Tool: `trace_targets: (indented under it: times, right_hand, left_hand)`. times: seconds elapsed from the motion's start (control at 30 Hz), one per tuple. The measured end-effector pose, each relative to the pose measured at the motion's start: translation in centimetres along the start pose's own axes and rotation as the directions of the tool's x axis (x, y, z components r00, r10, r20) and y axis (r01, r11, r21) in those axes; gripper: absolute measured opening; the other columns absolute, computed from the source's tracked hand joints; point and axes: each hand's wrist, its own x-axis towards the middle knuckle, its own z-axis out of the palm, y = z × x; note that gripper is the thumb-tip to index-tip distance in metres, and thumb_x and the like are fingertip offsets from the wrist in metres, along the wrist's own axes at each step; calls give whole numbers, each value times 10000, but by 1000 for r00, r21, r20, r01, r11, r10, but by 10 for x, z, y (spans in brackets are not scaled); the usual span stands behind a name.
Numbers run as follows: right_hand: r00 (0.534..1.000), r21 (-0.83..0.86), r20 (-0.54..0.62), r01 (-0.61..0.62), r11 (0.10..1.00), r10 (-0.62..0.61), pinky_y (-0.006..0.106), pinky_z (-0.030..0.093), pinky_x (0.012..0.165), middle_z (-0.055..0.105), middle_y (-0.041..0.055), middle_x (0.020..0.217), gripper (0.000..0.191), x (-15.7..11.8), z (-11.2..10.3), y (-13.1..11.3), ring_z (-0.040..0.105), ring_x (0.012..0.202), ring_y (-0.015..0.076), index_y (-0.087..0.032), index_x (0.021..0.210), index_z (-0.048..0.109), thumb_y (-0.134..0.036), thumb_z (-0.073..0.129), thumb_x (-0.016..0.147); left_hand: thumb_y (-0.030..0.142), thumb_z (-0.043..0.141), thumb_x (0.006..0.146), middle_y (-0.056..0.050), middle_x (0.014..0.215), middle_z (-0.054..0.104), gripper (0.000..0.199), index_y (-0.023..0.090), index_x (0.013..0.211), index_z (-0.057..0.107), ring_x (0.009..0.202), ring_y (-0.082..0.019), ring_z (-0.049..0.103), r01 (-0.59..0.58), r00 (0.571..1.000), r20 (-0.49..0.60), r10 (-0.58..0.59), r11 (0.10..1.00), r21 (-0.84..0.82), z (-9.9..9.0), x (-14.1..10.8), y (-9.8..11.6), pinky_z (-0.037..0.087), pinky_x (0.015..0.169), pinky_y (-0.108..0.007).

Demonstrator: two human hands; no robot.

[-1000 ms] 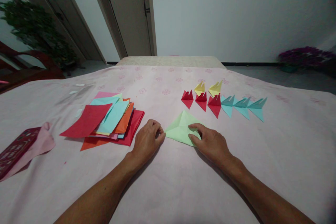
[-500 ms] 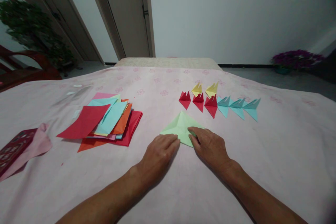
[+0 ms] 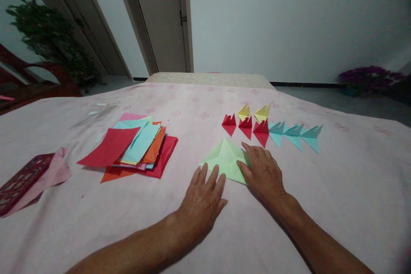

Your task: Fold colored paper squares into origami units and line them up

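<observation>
A light green sheet of paper (image 3: 226, 158), folded into a triangle-like shape with creases, lies on the cloth in front of me. My left hand (image 3: 204, 199) is open, palm down, its spread fingertips at the paper's near left edge. Over the paper's right corner rests my right hand (image 3: 263, 169), thumb on the paper and index finger stretched apart from it, hiding that corner. Beyond the paper stand small folded paper figures: red ones (image 3: 245, 127), yellow ones (image 3: 262, 113) and light blue ones (image 3: 293, 134).
A loose pile of coloured paper sheets (image 3: 109, 147) lies to the left. Farther left are a dark red printed item (image 3: 24, 186) and a pink piece (image 3: 54, 173). A pink flowered cloth (image 3: 205, 239) covers the table. A wooden chair (image 3: 41, 79) stands beyond its left side.
My left hand has drawn back slightly toward me and spread its fingers. The right hand has shifted a little to the right, its fingers more stretched. The view has tilted slightly.
</observation>
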Motion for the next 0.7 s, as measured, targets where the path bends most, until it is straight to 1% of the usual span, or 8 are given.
trace_targets:
  times: [0.17, 0.27, 0.37, 0.47, 0.53, 0.6, 0.63, 0.7]
  right_hand:
    - [984, 177, 124, -146, 973, 126, 349, 460, 797, 690, 72, 1172, 369, -1, 3, 8, 639, 987, 245, -225, 1263, 572, -252, 500, 902]
    - [951, 166, 251, -224, 960, 179, 314, 427, 677, 740, 41, 1002, 305, -3, -7, 14, 673, 852, 236, -256, 1153, 631, -258, 504, 876]
    - [915, 140, 351, -261, 955, 198, 280, 358, 573, 733, 25, 841, 216, 0, -17, 24, 657, 734, 217, -256, 984, 680, -269, 557, 808]
    - [896, 262, 413, -289, 921, 164, 258, 349, 538, 699, 9, 733, 137, 9, -17, 36, 622, 649, 177, -231, 832, 689, -260, 573, 764]
    - [893, 454, 427, -345, 822, 138, 256, 411, 564, 710, 21, 775, 186, 17, -10, 40, 637, 675, 174, -208, 897, 697, -286, 581, 775]
    - [900, 631, 413, -393, 668, 139, 277, 481, 630, 725, 62, 877, 345, 25, -1, 40, 667, 755, 194, -162, 1061, 677, -341, 624, 771]
    - [901, 682, 405, -410, 606, 155, 290, 500, 651, 723, 77, 892, 425, 28, 3, 40, 674, 772, 201, -138, 1128, 654, -365, 640, 769]
    - [897, 713, 399, -434, 551, 190, 302, 512, 650, 719, 75, 859, 522, 32, 10, 36, 673, 746, 204, -115, 1194, 621, -376, 674, 745]
  left_hand:
    - [450, 542, 928, -126, 1538, 396, 562, 266, 1444, 415, 1430, -407, 296, 27, 999, -19, -27, 1000, 0, -2, 2, -5, 290, 1114, -634]
    - [455, 522, 937, -134, 1529, 406, 566, 241, 1449, 408, 1427, -386, 314, -39, 999, -4, 39, 999, -10, -4, 8, -12, 287, 1136, -591]
    - [451, 522, 938, -149, 1521, 413, 574, 206, 1445, 413, 1417, -369, 340, -82, 996, 18, 82, 996, -19, -5, 11, -16, 286, 1153, -546]
    - [458, 558, 917, -150, 1531, 394, 599, 227, 1450, 411, 1412, -388, 337, -75, 996, 36, 76, 996, -40, -10, 11, -15, 288, 1141, -568]
    - [461, 571, 908, -140, 1531, 394, 599, 253, 1448, 413, 1410, -394, 333, -73, 996, 42, 75, 996, -57, -13, 11, -14, 280, 1132, -591]
    - [467, 570, 907, -133, 1529, 398, 595, 269, 1446, 412, 1404, -398, 336, -68, 996, 49, 71, 995, -69, -15, 10, -14, 274, 1123, -611]
    - [472, 566, 908, -132, 1531, 394, 597, 275, 1449, 407, 1404, -402, 333, -67, 996, 55, 71, 995, -74, -15, 10, -14, 272, 1118, -621]
    - [483, 550, 914, -130, 1540, 379, 598, 288, 1458, 394, 1409, -410, 319, -72, 995, 63, 77, 994, -81, -14, 10, -15, 266, 1113, -636]
